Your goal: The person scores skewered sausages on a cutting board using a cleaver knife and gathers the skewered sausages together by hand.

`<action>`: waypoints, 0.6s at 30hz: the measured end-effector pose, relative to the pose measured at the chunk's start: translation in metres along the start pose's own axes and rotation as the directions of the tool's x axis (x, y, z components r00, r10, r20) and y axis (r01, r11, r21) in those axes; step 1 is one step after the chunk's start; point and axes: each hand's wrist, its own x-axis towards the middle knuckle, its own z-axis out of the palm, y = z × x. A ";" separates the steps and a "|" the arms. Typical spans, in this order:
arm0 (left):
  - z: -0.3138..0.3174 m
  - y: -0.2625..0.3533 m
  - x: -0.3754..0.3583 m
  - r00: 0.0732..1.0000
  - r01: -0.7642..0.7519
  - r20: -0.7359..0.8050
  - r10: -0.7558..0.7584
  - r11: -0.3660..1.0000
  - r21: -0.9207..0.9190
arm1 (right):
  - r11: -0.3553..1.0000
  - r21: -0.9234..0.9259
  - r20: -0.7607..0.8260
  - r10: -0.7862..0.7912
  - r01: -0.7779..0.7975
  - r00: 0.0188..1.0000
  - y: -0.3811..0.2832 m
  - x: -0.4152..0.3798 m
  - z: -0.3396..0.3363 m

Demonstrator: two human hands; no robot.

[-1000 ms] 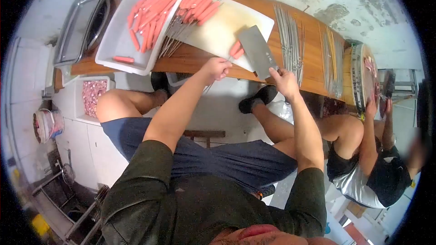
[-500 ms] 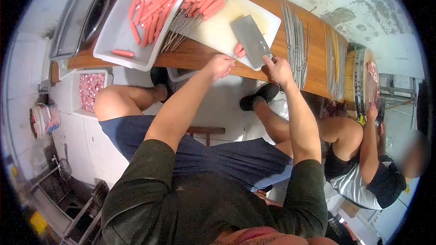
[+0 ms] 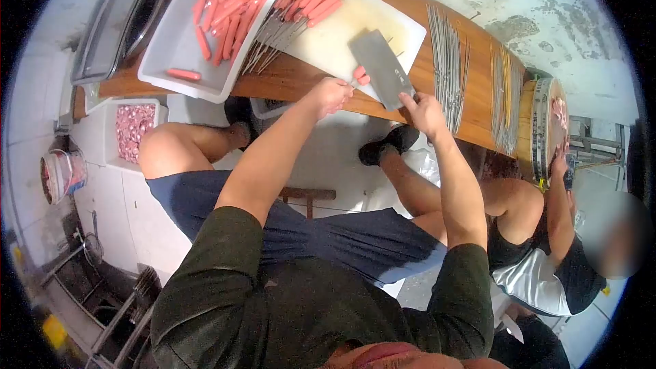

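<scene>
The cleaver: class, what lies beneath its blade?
The white board, with pink sausages showing at the blade's left edge. How much more lies under it is covered and cannot be seen.

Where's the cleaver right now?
In the head view, the cleaver is right of centre, gripped in the right hand, its blade over the white cutting board, just right of two pink sausages.

On your left: grey tray (image 3: 113,34), white tub (image 3: 111,131) holding pink chopped pieces (image 3: 134,128), bucket (image 3: 65,172). On your right: co-worker (image 3: 536,279) beside round block (image 3: 540,123) with raw meat (image 3: 560,115). Ahead of you: stained wall (image 3: 516,29).
</scene>
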 end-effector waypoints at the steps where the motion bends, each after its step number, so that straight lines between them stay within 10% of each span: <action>1: -0.001 0.001 0.000 1.000 -0.002 0.013 0.002 1.000 0.001 | 0.992 -0.105 -0.064 -0.070 0.063 0.995 0.015 0.001 0.005; 18: -0.011 -0.003 0.006 1.000 -0.004 0.028 0.005 1.000 -0.019 | 0.997 -0.032 -0.033 -0.065 0.064 0.997 0.025 0.008 -0.008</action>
